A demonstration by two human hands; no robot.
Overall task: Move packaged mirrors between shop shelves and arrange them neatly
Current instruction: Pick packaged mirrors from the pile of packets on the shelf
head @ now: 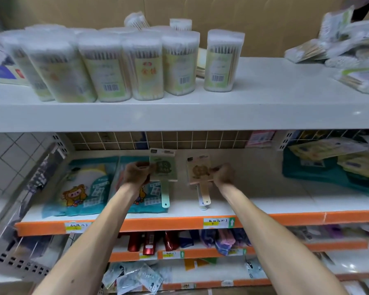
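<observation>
Centre frame | left hand [136,172] clamped on green mirror [164,167], right hand [222,174] on beige mirror [197,170] | likely light, stiff, breakable, slick-wrapped | grip head edges, not handles

Cotton swab tubs [144,67] on the white top shelf [264,99], teal cartoon packets [81,188], red bottles [148,244] lower down

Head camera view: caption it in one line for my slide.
Left hand grips a green packaged mirror, right hand a beige mirror, at the orange-edged shelf.
</observation>
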